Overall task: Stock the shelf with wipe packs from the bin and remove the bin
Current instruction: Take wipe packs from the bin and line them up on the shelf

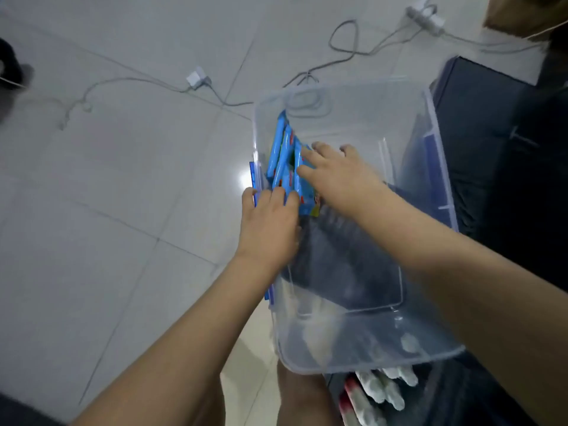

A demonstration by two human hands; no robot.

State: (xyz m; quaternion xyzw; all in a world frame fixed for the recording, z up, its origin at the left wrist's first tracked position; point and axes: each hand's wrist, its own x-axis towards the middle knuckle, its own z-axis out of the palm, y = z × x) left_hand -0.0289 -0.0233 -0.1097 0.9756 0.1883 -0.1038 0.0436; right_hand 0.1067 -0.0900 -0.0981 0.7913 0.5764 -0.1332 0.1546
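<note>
Wipe packs point(281, 155) stand on edge in a row against the left wall of the clear bin point(436, 124). If we lift them as one bundle, the slick middle packs could slip out and fall back, since only side pressure would hold them. Our left hand point(270, 222) curls its fingers over the packs' near ends, while our right hand point(335, 176) rests spread, unclenched fingers on the row's right face.

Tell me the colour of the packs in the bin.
Packs: blue, red marks; head view.
</note>
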